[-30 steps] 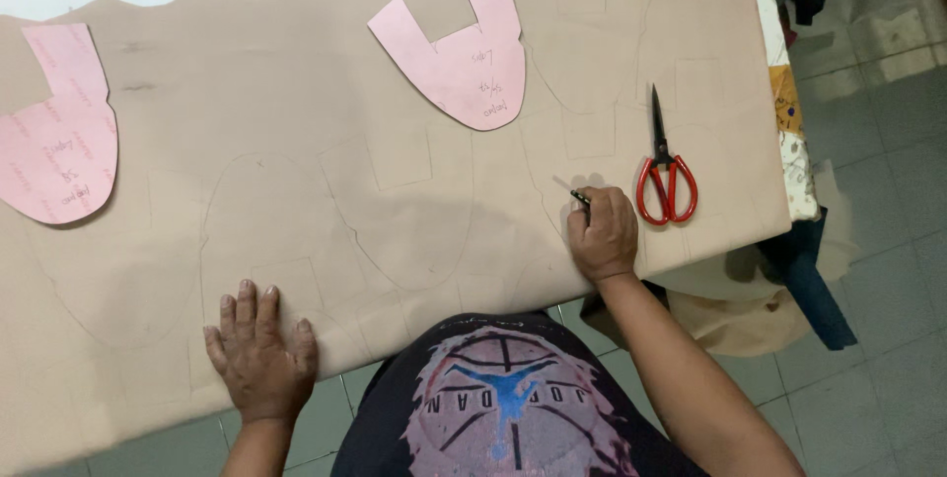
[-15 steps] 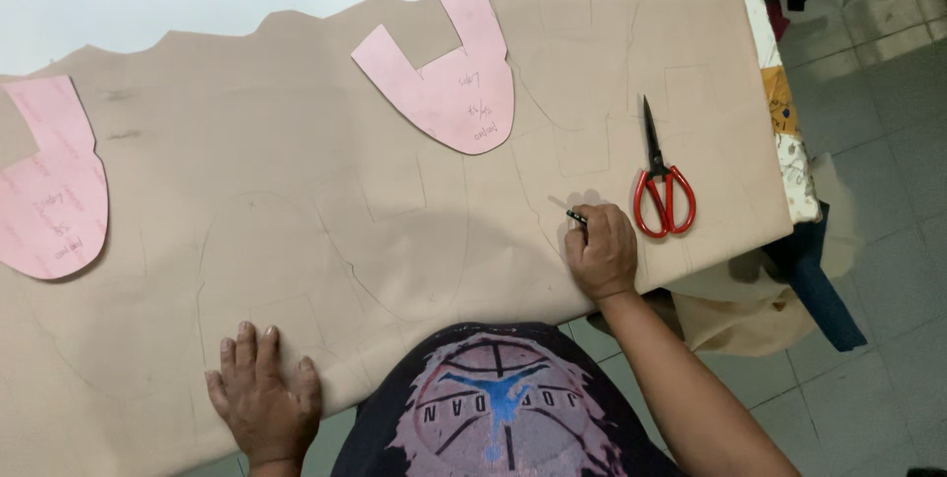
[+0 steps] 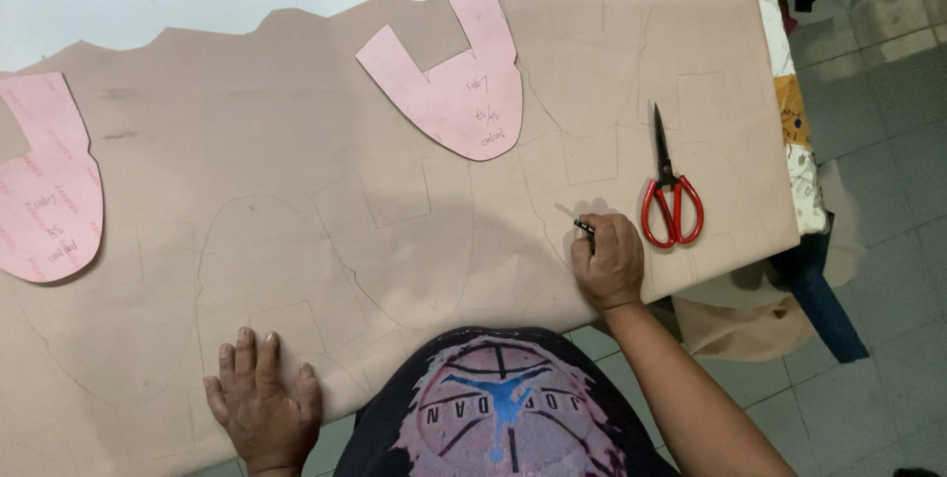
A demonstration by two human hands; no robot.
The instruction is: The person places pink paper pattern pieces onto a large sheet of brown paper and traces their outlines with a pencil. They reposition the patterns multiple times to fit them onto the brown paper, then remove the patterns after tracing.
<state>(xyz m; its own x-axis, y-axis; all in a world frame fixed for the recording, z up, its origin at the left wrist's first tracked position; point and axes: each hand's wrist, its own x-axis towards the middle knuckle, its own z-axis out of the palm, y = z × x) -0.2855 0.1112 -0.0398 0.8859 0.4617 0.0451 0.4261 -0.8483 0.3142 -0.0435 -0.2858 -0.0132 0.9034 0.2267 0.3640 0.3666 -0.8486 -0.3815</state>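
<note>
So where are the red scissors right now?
In the head view, the red scissors lie closed on the tan sheet near its right edge, just right of the right hand.

Two bare hands seen from above. The left hand sits at the lower left of the frame, palm down, fingers spread and pointing toward the top. The right hand sits right of centre, curled in a loose fist with fingertips pinched, its bare forearm running down to the lower right corner.
</note>
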